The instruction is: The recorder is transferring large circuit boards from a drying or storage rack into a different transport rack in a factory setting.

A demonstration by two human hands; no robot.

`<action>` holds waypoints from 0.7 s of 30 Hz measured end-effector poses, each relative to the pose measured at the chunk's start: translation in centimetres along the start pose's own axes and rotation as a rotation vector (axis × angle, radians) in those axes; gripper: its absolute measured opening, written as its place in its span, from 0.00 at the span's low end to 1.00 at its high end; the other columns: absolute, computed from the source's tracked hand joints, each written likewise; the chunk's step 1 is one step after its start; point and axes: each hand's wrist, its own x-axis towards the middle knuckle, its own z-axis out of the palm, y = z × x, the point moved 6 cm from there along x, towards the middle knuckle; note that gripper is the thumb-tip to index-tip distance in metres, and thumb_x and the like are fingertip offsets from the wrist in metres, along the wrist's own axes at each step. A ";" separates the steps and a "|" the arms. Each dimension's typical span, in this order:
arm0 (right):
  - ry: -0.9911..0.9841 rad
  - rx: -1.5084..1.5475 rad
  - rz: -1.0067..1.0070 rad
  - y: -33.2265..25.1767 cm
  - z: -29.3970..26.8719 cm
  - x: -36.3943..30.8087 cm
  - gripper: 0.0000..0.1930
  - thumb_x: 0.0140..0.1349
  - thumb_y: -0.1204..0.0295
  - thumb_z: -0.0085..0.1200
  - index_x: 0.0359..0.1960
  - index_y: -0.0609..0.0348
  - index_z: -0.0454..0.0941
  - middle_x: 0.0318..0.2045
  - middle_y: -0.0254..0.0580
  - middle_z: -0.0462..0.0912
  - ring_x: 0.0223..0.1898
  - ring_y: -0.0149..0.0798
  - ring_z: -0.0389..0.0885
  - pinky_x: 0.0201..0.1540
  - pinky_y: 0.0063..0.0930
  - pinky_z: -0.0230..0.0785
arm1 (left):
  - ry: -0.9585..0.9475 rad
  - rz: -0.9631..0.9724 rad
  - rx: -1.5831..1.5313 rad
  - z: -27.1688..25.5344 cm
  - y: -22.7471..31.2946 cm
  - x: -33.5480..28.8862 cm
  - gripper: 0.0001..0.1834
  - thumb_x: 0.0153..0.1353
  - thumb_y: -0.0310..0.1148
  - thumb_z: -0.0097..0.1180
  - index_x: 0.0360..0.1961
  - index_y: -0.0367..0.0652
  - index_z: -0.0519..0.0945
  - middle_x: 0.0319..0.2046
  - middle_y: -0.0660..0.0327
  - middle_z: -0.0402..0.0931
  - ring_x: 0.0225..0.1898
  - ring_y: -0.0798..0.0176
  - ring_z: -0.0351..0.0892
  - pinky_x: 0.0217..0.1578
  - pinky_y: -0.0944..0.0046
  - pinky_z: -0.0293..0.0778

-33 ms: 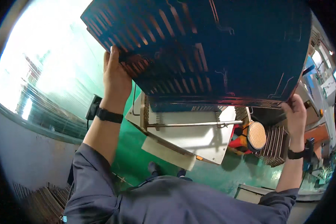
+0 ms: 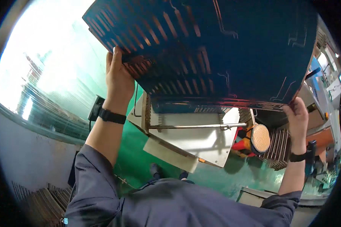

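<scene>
A large blue circuit board panel (image 2: 254,49) with coppery strips and thin traces fills the upper part of the head view, tilted in front of me. My left hand (image 2: 119,79) is closed on its lower left edge, with the thumb showing against the near face. At its lower right corner, my right hand (image 2: 298,117) pinches the panel between thumb and fingers. Below the panel, the edge of another blue board (image 2: 178,108) shows over a white-topped stand (image 2: 201,145). A metal rod (image 2: 189,126) runs across this stand. Most of what lies behind the raised panel is hidden.
Right of the stand are a round beige textured pad (image 2: 260,137), a red and orange object (image 2: 241,145) and a slatted rack (image 2: 277,149). More racks (image 2: 45,200) sit lower left. A bright glass pane (image 2: 57,72) borders the left, beside a black box (image 2: 96,108).
My right hand and the panel's right corner have shifted very slightly. Both hands keep their hold on the panel, and little else differs.
</scene>
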 end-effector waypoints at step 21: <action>-0.080 0.312 -0.030 15.0 10.3 3.7 0.09 0.63 0.83 0.53 0.44 0.62 0.71 0.31 0.39 0.83 0.36 0.27 0.81 0.39 0.22 0.72 | 0.095 0.224 0.366 0.8 0.1 -2.2 0.25 0.71 0.46 0.48 0.62 0.43 0.65 0.59 0.53 0.68 0.58 0.52 0.69 0.56 0.48 0.71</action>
